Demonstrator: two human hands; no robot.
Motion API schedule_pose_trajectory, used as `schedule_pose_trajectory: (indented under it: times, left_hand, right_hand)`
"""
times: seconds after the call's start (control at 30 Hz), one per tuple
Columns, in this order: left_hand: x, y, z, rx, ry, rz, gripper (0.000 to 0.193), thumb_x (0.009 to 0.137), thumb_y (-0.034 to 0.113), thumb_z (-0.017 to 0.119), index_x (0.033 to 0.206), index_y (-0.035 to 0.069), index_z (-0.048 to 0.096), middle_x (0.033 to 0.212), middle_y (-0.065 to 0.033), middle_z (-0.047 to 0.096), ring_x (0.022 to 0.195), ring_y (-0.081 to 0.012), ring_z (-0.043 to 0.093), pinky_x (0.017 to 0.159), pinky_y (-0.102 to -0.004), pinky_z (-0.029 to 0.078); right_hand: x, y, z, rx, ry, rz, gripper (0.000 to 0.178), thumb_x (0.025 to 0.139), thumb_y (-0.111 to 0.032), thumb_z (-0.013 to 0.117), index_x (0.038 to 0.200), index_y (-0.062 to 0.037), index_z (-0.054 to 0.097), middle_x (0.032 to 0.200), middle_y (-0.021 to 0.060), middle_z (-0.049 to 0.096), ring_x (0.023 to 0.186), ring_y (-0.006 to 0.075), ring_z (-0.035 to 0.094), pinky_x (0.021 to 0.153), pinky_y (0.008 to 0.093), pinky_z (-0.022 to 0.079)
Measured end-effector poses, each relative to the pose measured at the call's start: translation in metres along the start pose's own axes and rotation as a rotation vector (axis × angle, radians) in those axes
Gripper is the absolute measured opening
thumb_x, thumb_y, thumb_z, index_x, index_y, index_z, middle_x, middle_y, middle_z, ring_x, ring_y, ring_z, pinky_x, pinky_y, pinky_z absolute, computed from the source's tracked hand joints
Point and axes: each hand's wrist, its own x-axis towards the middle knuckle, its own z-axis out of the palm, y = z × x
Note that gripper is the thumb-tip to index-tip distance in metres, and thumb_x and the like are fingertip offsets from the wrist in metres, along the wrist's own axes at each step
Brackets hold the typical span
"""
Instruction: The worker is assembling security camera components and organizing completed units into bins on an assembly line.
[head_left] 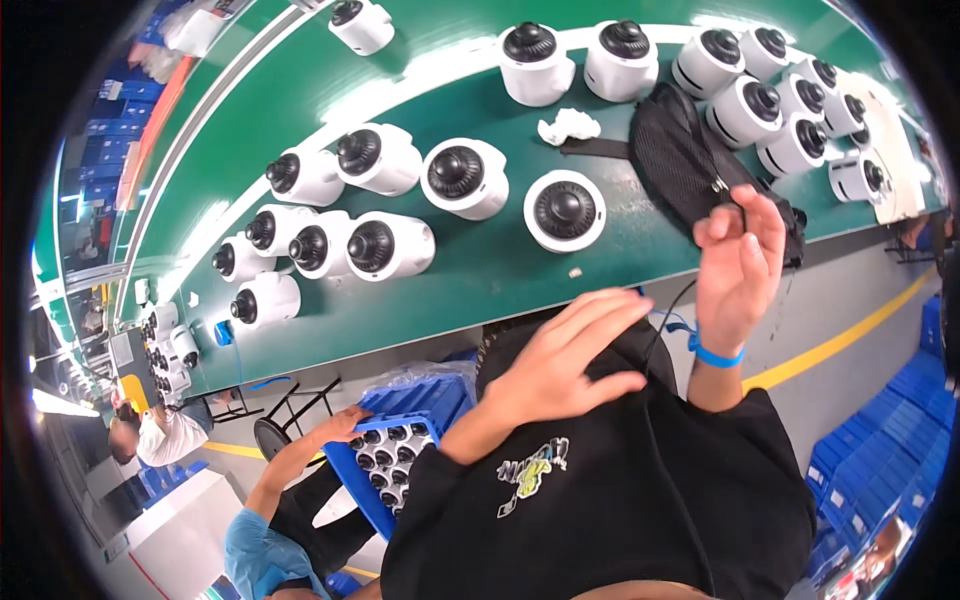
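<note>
My left hand (560, 365) is raised in front of my black shirt, its fingers stretched out and nothing in them. Higher and to the right, at the table's front edge, my right hand (742, 262) has its palm showing. Its fingers are loosely bent and apart, with no held thing visible. Around that wrist goes a blue wrist strap (718, 355). Just beyond the right fingertips lies a black mesh bag (680, 150). Closest on the table to my left hand is a white dome camera (566, 210) with a black ribbed top, standing upright.
More dome cameras (388, 245) stand or lie across the green table (480, 290). White crumpled paper (568, 126) is beside the bag's strap. At lower left a person in light blue (262, 550) touches a blue crate (350, 470) of cameras. Blue bins (880, 450) are stacked at right.
</note>
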Motion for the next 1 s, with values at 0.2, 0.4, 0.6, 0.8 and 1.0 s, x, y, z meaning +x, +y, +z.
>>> schedule_pose_trajectory:
  times: [0.2,0.4,0.6,0.8,1.0]
  left_hand:
    - [0.051,0.046,-0.145,0.408,0.365,-0.003,0.045,0.065,0.013,0.076,0.107,0.004,0.064,0.103,-0.0069,0.068,0.097,-0.0213,0.063,0.087,-0.0342,0.048]
    - [0.175,-0.080,-0.313,1.013,0.194,-0.297,0.057,0.080,0.037,0.068,0.129,0.012,0.052,0.130,-0.0118,0.053,0.114,-0.0243,0.055,0.093,-0.0383,0.046]
    - [0.212,-0.205,-0.396,1.311,0.305,-0.581,0.084,0.070,0.052,0.072,0.143,0.024,0.039,0.152,-0.0197,0.022,0.134,-0.0383,0.035,0.106,-0.0428,0.035]
    - [0.208,-0.250,-0.403,1.264,0.337,-0.684,0.068,0.064,0.035,0.081,0.127,0.028,0.055,0.134,-0.0132,0.040,0.118,-0.0346,0.042,0.100,-0.0415,0.038]
    - [0.177,-0.233,-0.440,1.072,0.323,-0.520,0.070,0.060,0.029,0.085,0.123,0.014,0.058,0.124,-0.0153,0.044,0.115,-0.0304,0.047,0.099,-0.0378,0.042]
  right_hand:
    - [-0.001,0.034,-0.058,-0.540,-0.030,0.194,0.024,0.087,0.004,0.056,0.111,-0.0007,0.053,0.102,0.0058,0.059,0.086,0.0095,0.053,0.078,0.0227,0.044]
    - [-0.015,0.066,-0.068,-0.839,-0.095,0.018,0.019,0.082,0.006,0.058,0.099,0.0016,0.055,0.096,0.0095,0.056,0.082,0.0155,0.056,0.071,0.0255,0.048]
    - [-0.014,0.064,-0.052,-1.089,-0.209,-0.069,0.024,0.075,0.008,0.062,0.097,0.0003,0.057,0.095,0.0146,0.059,0.069,0.0208,0.059,0.061,0.0282,0.049]
    - [-0.015,0.068,-0.053,-1.187,-0.178,-0.086,0.023,0.075,0.007,0.063,0.097,0.0007,0.057,0.093,0.0151,0.060,0.065,0.0215,0.058,0.059,0.0294,0.049]
    - [-0.015,0.069,-0.047,-1.167,-0.194,-0.175,0.022,0.074,0.007,0.063,0.094,0.0013,0.058,0.091,0.0150,0.061,0.065,0.0227,0.059,0.058,0.0306,0.049]
